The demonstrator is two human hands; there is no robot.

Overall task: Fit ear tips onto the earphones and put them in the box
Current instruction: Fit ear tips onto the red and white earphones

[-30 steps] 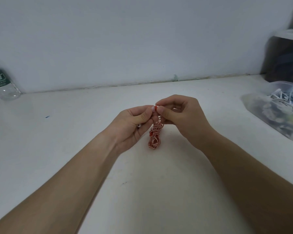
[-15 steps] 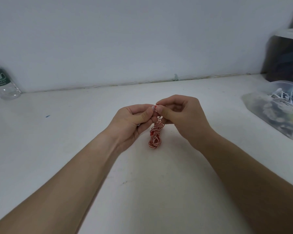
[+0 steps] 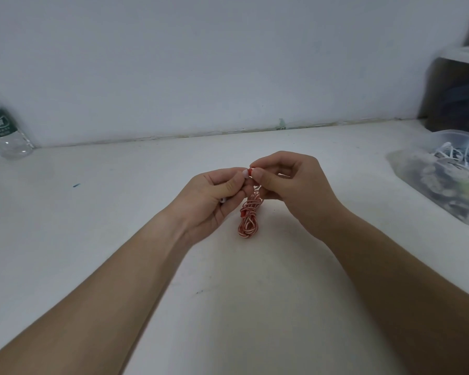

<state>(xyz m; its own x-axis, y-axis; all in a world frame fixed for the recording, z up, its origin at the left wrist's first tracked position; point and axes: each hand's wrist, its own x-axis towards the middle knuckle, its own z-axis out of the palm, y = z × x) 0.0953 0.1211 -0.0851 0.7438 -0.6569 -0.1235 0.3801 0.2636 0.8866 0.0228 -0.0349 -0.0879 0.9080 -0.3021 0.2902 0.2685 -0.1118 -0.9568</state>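
Both hands meet above the middle of the white table (image 3: 119,239). My left hand (image 3: 209,201) pinches a small white ear tip (image 3: 245,173) between thumb and forefinger. A second white bit (image 3: 222,200) shows under its curled fingers. My right hand (image 3: 290,185) pinches the red earbud (image 3: 250,171), which touches the ear tip. The red and white earphone cable (image 3: 248,217) hangs below the hands in a coiled bundle that reaches the table.
A clear plastic box (image 3: 441,190) with white earphones and small parts stands at the right edge. A water bottle (image 3: 3,131) stands at the far left by the wall. A dark unit (image 3: 455,90) sits in the back right corner.
The hands have stayed together at the same spot. The white ear tip now shows more plainly against the red earbud between the fingertips.
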